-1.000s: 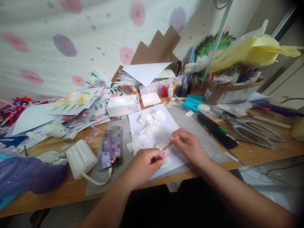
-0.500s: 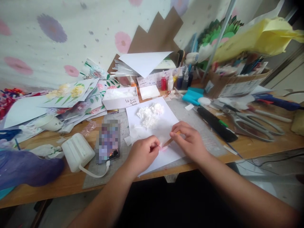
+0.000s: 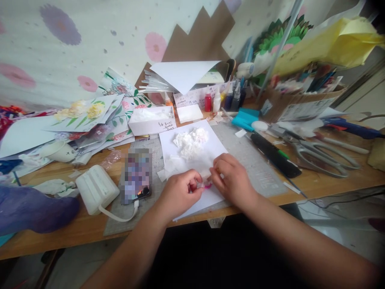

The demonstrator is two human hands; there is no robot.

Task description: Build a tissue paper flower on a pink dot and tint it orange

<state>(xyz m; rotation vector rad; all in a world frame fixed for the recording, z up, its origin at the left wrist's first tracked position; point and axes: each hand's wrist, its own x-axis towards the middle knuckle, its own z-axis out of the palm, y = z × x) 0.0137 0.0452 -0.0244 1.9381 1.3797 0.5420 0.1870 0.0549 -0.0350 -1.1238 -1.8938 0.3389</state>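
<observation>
White crumpled tissue petals (image 3: pixel 192 142) sit in ruffled clumps on a white paper sheet (image 3: pixel 168 140). Just below them, my left hand (image 3: pixel 182 190) is closed in a pinch over the sheet; whatever lies between its fingertips is too small to make out. Close on its right, my right hand (image 3: pixel 233 178) has its fingers closed around a thin wooden stick (image 3: pixel 221 176), mostly hidden by the fingers. A bright pink spot (image 3: pixel 208 186) shows between the fingertips of both hands. Thin white pieces (image 3: pixel 173 163) lie flat on the sheet beside the clumps.
Left of the sheet are a phone (image 3: pixel 136 174) on a cable and a white power bank (image 3: pixel 98 188). Large scissors (image 3: pixel 319 154) and a black-handled tool (image 3: pixel 275 156) lie on the right. Behind stand a white box (image 3: pixel 152 122) and several small bottles (image 3: pixel 216 102).
My right hand has moved in closer to my left, and the stick shows less. The pink spot looks brighter. The view has tilted down slightly.
</observation>
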